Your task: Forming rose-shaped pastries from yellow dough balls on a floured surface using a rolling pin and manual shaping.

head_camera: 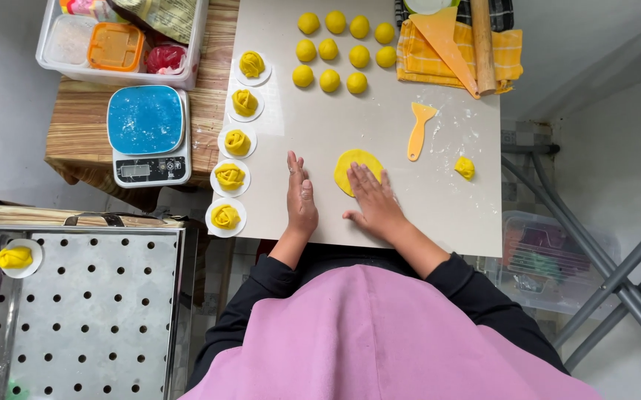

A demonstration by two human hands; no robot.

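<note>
My right hand [374,201] lies flat, palm down, on the near edge of a flattened yellow dough disc [353,163] on the pale work board [320,126]. My left hand [300,196] rests flat on the board just left of the disc, fingers together, holding nothing. Several yellow dough balls [339,52] sit in rows at the board's far end. A small yellow dough scrap [465,168] lies to the right. Several rose-shaped yellow dough pieces [236,142] on white paper rounds line the board's left edge.
An orange plastic scraper [418,130] lies beside the disc. A wooden rolling pin [482,44] and a yellow triangular sheet rest on a yellow cloth [511,55]. A blue-topped kitchen scale [147,133] and a container bin [120,41] stand left. A perforated steel tray [91,311] holds one rose piece [14,257].
</note>
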